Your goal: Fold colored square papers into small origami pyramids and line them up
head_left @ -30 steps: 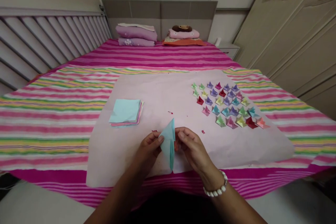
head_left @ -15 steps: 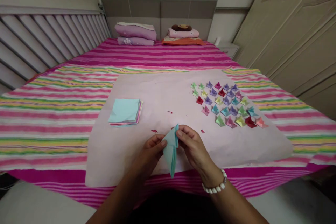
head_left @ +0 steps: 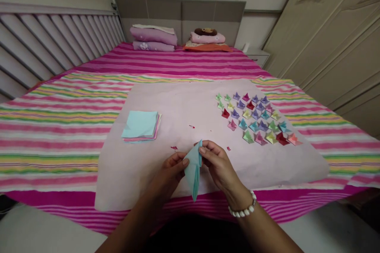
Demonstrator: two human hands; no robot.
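Folded blue paper (head_left: 192, 169) has dropped slightly toward the person since a second ago, and the right hand (head_left: 219, 163), its thumb then off the sheet, now pinches its upper tip. Thin, creased and roughly kite-shaped, it stands between the hands, the left hand (head_left: 172, 170) nipping its left corner between thumb and fingers. Beyond it to the left lies a squarish paper stack (head_left: 141, 123); beyond it to the right, small pointed paper figures (head_left: 255, 114); around it, a smooth pale mat (head_left: 175, 102).
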